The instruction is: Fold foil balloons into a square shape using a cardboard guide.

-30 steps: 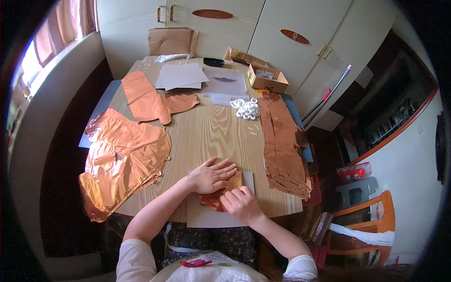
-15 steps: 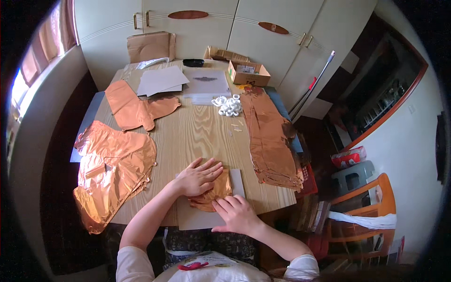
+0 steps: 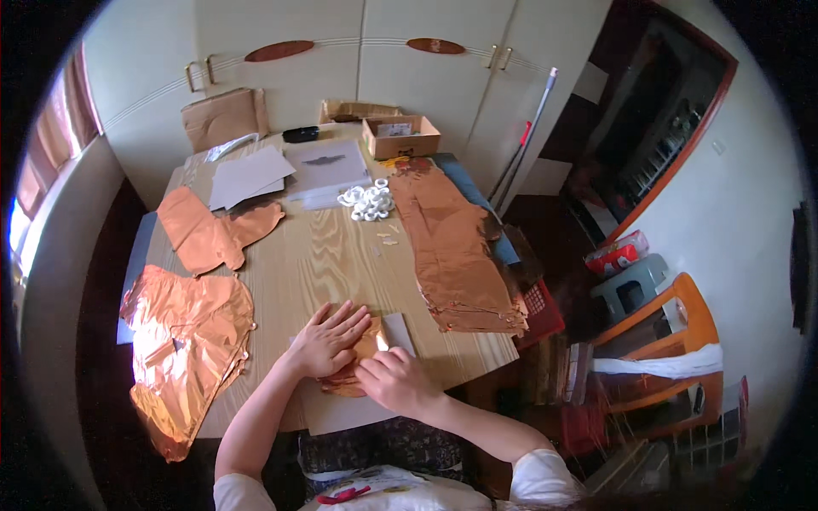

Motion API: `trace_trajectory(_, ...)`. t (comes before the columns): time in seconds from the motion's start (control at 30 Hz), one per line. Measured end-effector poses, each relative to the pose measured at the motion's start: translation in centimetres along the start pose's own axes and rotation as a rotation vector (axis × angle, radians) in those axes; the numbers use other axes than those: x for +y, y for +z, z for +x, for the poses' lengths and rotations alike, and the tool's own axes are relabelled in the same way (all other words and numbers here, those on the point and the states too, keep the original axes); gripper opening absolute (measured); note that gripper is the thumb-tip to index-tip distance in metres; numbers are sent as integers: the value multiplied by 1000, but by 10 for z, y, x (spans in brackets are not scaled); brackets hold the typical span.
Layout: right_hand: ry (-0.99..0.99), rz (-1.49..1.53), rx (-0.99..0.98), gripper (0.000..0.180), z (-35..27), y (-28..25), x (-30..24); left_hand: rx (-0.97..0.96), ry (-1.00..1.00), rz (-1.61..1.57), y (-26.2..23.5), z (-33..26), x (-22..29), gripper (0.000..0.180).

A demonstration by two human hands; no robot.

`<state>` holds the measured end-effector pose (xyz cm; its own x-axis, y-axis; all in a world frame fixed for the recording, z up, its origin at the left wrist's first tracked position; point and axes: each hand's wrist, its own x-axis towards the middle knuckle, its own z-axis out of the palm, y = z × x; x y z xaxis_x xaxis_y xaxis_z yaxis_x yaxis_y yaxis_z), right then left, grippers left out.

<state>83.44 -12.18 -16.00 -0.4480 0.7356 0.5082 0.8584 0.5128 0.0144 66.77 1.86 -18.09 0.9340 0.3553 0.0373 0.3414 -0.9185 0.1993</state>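
Observation:
A folded piece of copper-coloured foil (image 3: 370,342), like a flat foil balloon, lies on a grey card (image 3: 341,414) at the table's near edge. My left hand (image 3: 327,346) rests palm down on the foil's left part, fingers stretched out and slightly spread. At its near right side my right hand (image 3: 394,381) has its fingers curled in, gripping the foil's edge. Both hands hide much of the foil. Larger flat copper foil sheets (image 3: 200,319) lie to the left, and a long foil stack (image 3: 452,247) lies to the right.
Beyond my hands are a pile of white rings (image 3: 366,203), clear plastic bags (image 3: 341,180), grey cards (image 3: 247,177), a black tray (image 3: 300,134) and a cardboard box (image 3: 419,146). A wooden chair (image 3: 703,328) and a grey stool (image 3: 635,285) stand at the right.
My right hand has gone from fingers laid on the foil to curled fingers at its edge. My left hand still presses on the foil. The whole view has shifted and tilted.

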Motion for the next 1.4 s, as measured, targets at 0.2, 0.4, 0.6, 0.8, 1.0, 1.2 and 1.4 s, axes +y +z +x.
trace_trajectory(0.2, -66, -150, 91, 10, 6, 12, -4, -28, -14, -56, -5, 2, 1, 67)
trace_trajectory(0.4, -65, -164, 62, 7, 5, 13, -6, -36, -14, -40, -6, 4, 2, 67)
trace_trajectory(0.6, -32, -87, -14, 15, -4, 13, -9, -17, -11, 12, -3, 2, 1, 70)
trace_trajectory(0.8, 11, 101, -219, 82, -26, -15, -13, 17, -2, 43, 1, 3, 3, 70)
trace_trajectory(1.0, 17, 74, -112, 74, -30, -1, -14, 51, -43, 160, -5, 0, 15, 65)
trace_trajectory(1.2, 53, 56, -139, 72, -30, 0, -16, 28, -15, 102, -5, -1, 25, 60)
trace_trajectory(1.4, 66, 276, -131, 57, -24, -13, 0, 55, 31, 45, -3, -2, 21, 54)
